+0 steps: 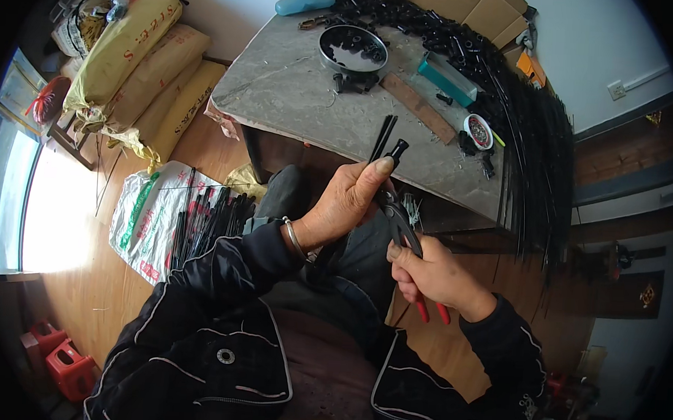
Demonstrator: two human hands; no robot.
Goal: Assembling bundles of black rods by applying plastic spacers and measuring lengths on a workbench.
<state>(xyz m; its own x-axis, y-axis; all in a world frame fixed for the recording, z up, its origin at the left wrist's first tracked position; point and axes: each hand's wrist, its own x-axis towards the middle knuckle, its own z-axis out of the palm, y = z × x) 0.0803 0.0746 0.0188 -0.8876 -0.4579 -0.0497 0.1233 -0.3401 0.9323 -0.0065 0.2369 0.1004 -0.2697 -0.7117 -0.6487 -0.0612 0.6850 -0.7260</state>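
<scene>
My left hand (pixel 341 203) is closed around a few thin black rods (pixel 384 135) that stick up past the thumb. A short black plastic fitting with a flared end (pixel 397 150) also pokes out at the thumb tip. In my right hand (pixel 443 276) is a pair of pliers with red handles (pixel 398 222); the fingers wrap round its handles. Its dark jaws reach up to the left hand, just below the fitting. Whether the jaws grip anything is hidden behind the left fingers. Both hands are above my lap, in front of the table's near edge.
On the grey table (pixel 282 93) stand a round metal bowl (pixel 354 49) of small black parts, a teal box (pixel 447 80), a flat wooden strip (pixel 418 108) and a small white dish (pixel 478 131). Long black rods (pixel 533 167) hang over the right edge. Filled sacks (pixel 124 54) lie left.
</scene>
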